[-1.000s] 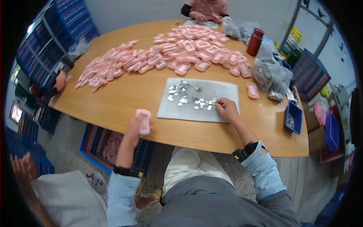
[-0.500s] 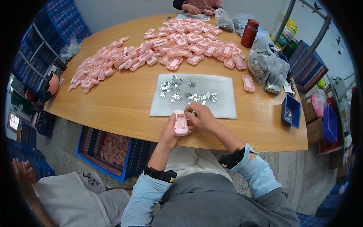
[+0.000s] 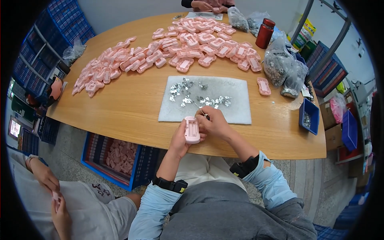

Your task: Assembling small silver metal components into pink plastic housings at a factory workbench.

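My left hand (image 3: 179,141) is closed around a pale pink plastic housing (image 3: 192,134) with a recessed compartment facing up, held at the table's near edge. Against its upper right side, my right hand (image 3: 215,123) has its fingers pinched on a thin metal tool (image 3: 198,107) with a dark part; its exact kind is unclear. The slim shaft points up and left, over a white foam mat (image 3: 236,110). Small shiny metal pieces (image 3: 216,101) lie scattered on that mat, just beyond my right hand.
Pink housings (image 3: 188,52) are heaped across the far table, with a single housing (image 3: 263,86) right of the mat. Bags of metal parts (image 3: 276,66), a red bottle (image 3: 265,34) and a blue bin (image 3: 309,116) stand right. A crate (image 3: 134,172) sits below. Two people work nearby.
My hands and the pink housing stay almost in place. At the lower left, the neighbouring person's hands have come forward into view, holding a small pink item.
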### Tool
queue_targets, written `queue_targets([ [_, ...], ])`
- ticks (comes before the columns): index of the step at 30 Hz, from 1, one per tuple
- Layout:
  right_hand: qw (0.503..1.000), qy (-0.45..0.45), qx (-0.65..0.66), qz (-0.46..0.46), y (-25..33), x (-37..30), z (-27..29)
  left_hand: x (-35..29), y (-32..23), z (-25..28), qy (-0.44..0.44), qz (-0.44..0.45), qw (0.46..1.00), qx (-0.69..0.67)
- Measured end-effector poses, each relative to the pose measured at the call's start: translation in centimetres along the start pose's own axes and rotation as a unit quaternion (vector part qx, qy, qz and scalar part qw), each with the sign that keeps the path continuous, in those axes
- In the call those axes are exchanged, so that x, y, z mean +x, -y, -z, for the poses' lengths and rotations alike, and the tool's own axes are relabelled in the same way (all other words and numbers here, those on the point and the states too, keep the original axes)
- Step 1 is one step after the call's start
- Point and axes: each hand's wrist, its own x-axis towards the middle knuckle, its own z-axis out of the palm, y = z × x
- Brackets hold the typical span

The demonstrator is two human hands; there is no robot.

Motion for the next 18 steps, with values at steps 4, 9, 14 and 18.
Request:
queue_targets([
  [4,1.0,-0.017,0.012,-0.012,-1.1,0.1,0.8,-0.1,0.2,0.0,-0.011,-0.005,1.0,0.004],
  [9,0.991,-0.104,-0.084,-0.022,-4.1,0.8,3.6,-0.2,0.5,0.2,-0.038,-0.017,0.998,0.036],
  [14,0.98,-0.15,-0.123,-0.044,-5.2,1.1,6.2,-0.4,0.4,0.0,-0.061,-0.021,0.998,0.028],
  [18,0.962,-0.179,-0.203,-0.042,-6.2,0.5,7.9,-0.3,0.1,-0.3,-0.051,-0.015,0.998,0.041],
])
